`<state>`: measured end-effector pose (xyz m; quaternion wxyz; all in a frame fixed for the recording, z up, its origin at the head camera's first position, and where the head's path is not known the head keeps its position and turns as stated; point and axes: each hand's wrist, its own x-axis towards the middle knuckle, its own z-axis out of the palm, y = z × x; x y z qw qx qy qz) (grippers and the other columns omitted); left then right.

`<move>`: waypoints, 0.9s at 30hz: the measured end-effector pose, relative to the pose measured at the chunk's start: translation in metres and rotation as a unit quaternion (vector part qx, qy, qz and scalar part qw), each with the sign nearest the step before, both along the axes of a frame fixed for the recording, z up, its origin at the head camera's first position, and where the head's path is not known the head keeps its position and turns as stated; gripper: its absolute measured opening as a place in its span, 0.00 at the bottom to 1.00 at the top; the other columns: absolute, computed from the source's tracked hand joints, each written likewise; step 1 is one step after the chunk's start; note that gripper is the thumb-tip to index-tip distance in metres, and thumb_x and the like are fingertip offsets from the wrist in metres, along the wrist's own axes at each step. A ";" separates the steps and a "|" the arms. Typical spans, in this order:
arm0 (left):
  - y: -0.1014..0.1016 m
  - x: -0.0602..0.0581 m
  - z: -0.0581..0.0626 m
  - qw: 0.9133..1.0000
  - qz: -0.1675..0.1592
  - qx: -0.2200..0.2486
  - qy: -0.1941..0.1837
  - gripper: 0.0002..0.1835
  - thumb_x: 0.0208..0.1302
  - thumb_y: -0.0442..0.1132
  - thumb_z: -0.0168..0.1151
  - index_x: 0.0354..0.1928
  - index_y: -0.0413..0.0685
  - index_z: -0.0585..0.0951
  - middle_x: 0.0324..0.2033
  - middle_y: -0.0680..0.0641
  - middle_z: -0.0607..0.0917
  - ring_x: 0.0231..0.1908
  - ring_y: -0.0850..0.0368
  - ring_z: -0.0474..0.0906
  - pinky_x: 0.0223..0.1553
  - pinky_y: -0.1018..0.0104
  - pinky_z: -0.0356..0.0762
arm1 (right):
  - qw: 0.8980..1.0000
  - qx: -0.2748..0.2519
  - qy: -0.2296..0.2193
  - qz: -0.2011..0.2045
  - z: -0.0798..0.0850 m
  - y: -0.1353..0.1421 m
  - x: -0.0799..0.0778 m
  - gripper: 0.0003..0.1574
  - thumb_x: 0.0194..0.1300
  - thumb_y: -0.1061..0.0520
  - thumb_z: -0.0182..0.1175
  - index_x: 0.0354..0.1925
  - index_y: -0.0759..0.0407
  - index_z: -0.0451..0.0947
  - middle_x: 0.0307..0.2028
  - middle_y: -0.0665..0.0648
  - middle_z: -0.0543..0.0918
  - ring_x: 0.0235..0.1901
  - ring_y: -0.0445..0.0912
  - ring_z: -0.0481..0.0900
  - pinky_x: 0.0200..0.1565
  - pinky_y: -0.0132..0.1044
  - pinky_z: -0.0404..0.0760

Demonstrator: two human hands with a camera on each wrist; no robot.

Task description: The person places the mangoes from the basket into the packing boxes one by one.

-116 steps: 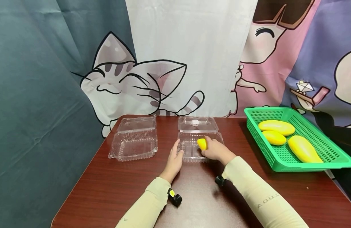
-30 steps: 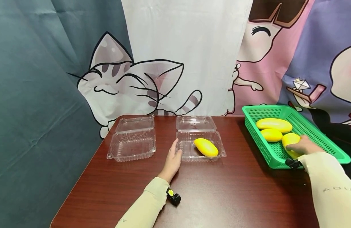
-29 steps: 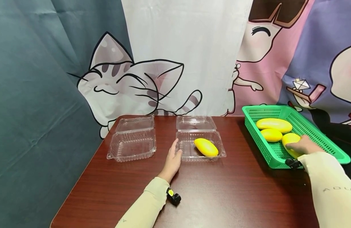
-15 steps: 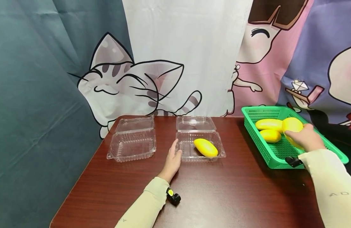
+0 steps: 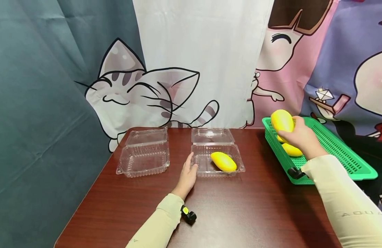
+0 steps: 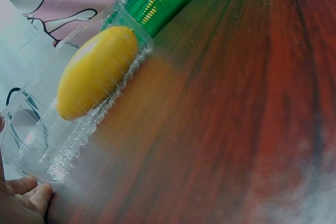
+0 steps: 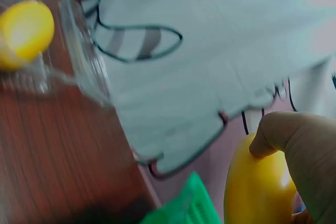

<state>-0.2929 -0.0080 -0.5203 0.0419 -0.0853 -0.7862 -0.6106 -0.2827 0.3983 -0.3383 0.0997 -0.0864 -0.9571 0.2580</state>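
My right hand (image 5: 304, 139) grips a yellow mango (image 5: 282, 120), raised over the left rim of the green basket (image 5: 340, 153). In the right wrist view the thumb (image 7: 294, 135) presses on that mango's side. Another mango (image 5: 223, 162) lies in the right-hand part of the middle clear plastic container (image 5: 199, 165), whose lid (image 5: 212, 136) is folded back. Beside this container's left wall is my left hand (image 5: 187, 175), fingers extended along it. The left wrist view shows its fingertips (image 6: 39, 195) right at the container's corner.
A second clear container (image 5: 144, 162), lid back and nothing inside, stands to the left on the brown table (image 5: 228, 210). More yellow mangoes (image 5: 291, 150) lie in the basket, partly hidden by the right hand. A printed curtain (image 5: 191, 51) hangs behind.
My right hand left one mango in the middle container, took another from the basket and has lifted it up and leftward. My left hand has stayed at the container.
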 end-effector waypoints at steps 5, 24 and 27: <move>0.000 -0.001 -0.002 1.000 0.000 0.001 0.003 0.30 0.76 0.37 0.49 0.78 0.56 0.61 0.72 0.36 0.65 0.69 0.39 0.65 0.67 0.39 0.64 | 0.999 0.013 0.010 0.038 0.000 -0.033 -0.005 0.62 0.64 0.34 0.62 0.77 0.64 0.44 0.57 0.77 0.71 0.45 0.68 0.74 0.42 0.58 0.74; 0.001 -0.001 -0.002 1.000 -0.002 0.002 0.004 0.30 0.76 0.37 0.49 0.78 0.52 0.60 0.73 0.37 0.64 0.68 0.38 0.66 0.66 0.38 0.64 | 0.986 0.039 0.009 0.162 -0.025 -0.137 0.000 0.52 0.59 0.45 0.65 0.72 0.63 0.54 0.53 0.68 0.79 0.45 0.58 0.79 0.48 0.55 0.77; 0.001 0.000 -0.002 1.000 -0.001 -0.002 0.006 0.30 0.76 0.37 0.49 0.78 0.51 0.60 0.73 0.37 0.64 0.68 0.38 0.66 0.66 0.38 0.64 | 0.986 0.032 0.003 0.164 -0.029 -0.146 0.001 0.52 0.58 0.45 0.65 0.72 0.62 0.55 0.52 0.67 0.79 0.44 0.57 0.78 0.47 0.53 0.78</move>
